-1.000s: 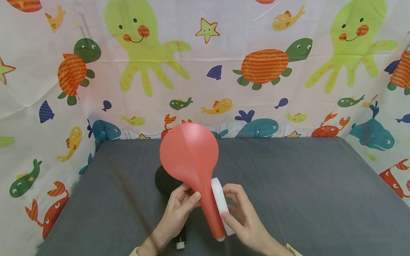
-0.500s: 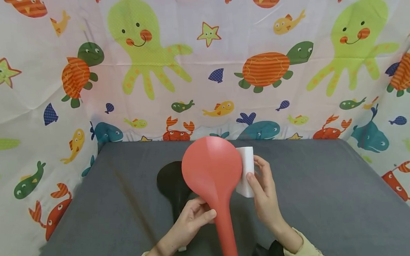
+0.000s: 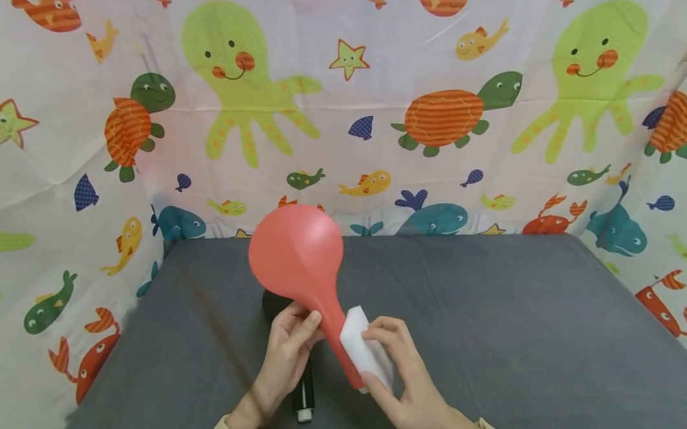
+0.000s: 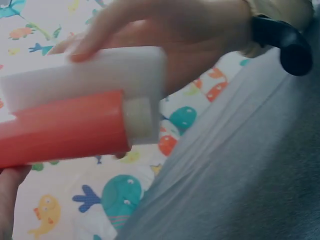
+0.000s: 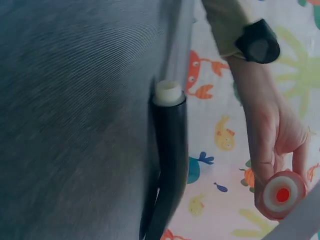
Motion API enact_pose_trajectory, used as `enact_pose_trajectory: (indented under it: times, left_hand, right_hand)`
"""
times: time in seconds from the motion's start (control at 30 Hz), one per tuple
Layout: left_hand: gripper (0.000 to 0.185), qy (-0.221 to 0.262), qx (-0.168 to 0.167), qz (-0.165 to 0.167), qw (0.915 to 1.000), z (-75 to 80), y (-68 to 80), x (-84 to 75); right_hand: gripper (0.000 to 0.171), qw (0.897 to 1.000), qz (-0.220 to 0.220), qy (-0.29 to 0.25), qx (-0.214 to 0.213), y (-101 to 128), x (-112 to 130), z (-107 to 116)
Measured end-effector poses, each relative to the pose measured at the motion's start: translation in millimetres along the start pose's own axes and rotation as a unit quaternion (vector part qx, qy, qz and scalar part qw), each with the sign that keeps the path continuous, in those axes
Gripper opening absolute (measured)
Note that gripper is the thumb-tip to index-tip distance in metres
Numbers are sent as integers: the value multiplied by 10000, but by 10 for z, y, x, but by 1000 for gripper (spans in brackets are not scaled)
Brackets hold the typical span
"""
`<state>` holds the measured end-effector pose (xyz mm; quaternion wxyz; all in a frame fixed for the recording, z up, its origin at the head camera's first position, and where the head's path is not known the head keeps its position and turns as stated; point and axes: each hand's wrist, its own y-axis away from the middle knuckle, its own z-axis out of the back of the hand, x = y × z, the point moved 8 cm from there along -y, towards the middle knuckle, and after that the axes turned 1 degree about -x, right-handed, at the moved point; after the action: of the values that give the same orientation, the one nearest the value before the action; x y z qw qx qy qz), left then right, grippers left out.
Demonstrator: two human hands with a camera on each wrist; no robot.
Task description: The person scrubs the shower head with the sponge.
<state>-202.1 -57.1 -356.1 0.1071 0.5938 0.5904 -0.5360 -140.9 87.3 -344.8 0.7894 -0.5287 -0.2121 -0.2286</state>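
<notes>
A red shower head with a round face and a long handle is held upright above the grey table. My left hand grips its handle from the left. My right hand holds a white sponge block pressed against the lower handle. In the left wrist view the sponge block lies along the red handle, right by its white end. The right wrist view shows my left hand around the red handle's end.
A black shower head lies on the table under my left hand; its handle and white end show. A sea-animal patterned cloth walls in the table at the back and both sides.
My right hand has slid the sponge from beside the red head down to the lower handle. The red shower head has swung left and its handle end has come up.
</notes>
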Motion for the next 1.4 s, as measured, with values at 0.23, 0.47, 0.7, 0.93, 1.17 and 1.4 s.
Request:
enact_pose_trajectory:
  times: [0.23, 0.47, 0.7, 0.93, 1.17, 1.4]
  left_hand:
    - [28, -118, -509, -33, 9986, 133, -33, -13]
    - [21, -360, -481, 696, 9958, 86, 5, 182]
    - [31, -312, -142, 1384, 9898, -42, 52, 419]
    - [33, -410, -251, 2355, 9707, -11, 60, 668]
    - [39, -402, -617, 2829, 9563, 50, -14, 899]
    - [38, -523, -866, 2850, 9532, 33, -82, 1147]
  right_hand:
    - [30, 9770, 1291, 1592, 592, 108, 193, -124]
    - [32, 9527, 1982, 2090, 974, 160, 232, -180]
    - [34, 9760, 482, 2088, 387, 138, -122, 188]
    - [54, 9429, -1078, 3147, 133, 225, -456, 588]
    - [55, 8835, -2304, 4062, 362, 405, -570, 784]
    - [51, 8461, -2810, 4493, 573, 592, -647, 794]
